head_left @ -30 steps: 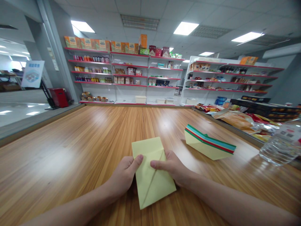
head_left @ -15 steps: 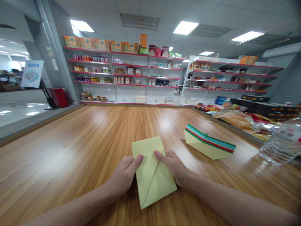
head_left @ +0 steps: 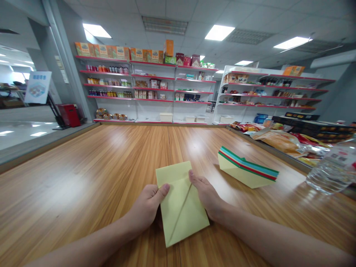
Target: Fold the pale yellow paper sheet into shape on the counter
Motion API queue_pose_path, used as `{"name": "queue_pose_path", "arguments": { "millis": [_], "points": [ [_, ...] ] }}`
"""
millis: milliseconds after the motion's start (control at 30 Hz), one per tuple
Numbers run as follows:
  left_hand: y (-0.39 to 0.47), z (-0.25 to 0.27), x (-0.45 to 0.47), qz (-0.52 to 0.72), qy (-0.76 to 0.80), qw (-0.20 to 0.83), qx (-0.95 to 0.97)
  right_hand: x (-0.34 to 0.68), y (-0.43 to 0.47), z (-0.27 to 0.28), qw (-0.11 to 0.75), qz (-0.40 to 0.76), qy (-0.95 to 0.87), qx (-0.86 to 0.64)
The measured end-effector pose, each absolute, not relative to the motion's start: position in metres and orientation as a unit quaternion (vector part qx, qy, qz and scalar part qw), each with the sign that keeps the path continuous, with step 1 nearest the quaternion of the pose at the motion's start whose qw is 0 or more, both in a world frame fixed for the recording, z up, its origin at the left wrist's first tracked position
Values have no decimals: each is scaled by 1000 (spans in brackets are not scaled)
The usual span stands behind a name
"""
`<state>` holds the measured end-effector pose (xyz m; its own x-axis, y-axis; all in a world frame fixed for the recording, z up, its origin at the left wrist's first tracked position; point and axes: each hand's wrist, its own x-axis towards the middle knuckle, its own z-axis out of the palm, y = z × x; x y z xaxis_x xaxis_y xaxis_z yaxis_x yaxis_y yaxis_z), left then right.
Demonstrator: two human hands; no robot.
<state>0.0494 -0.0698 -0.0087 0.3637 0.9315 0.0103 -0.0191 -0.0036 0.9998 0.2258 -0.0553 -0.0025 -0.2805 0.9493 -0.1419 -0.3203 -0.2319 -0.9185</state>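
A folded sheet of pale yellow paper [head_left: 182, 207] is held a little above the wooden table, tilted toward me, with a diagonal crease across its face. My left hand [head_left: 148, 204] grips its left edge, thumb on top and the other fingers hidden behind. On the opposite edge, my right hand [head_left: 207, 194] pinches the upper right part, its thumb near the top corner. To the right stands a folded paper boat [head_left: 247, 170], pale yellow with green, blue and red stripes along its upper rim.
The wooden table [head_left: 97, 178] has a raised edge. At its right lie a clear plastic bottle [head_left: 330, 170], snack packets [head_left: 280, 141] and dark boxes [head_left: 317, 128]. Stocked shelves [head_left: 152, 89] line the back; a red bin [head_left: 69, 115] and a sign [head_left: 38, 88] stand at left.
My right thumb has slid up and to the right along the paper, toward its top right corner. My left hand and the paper have hardly moved.
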Motion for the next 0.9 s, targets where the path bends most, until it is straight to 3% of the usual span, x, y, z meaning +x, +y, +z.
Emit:
{"name": "queue_pose_path", "arguments": {
  "millis": [700,900],
  "points": [
    [-71,-3,50,402,396,603,564,229,-54,-5,461,670,-430,-392],
    [-72,-1,50,405,391,613,554,230,-58,-5,415,689,-501,-321]
  ]
}}
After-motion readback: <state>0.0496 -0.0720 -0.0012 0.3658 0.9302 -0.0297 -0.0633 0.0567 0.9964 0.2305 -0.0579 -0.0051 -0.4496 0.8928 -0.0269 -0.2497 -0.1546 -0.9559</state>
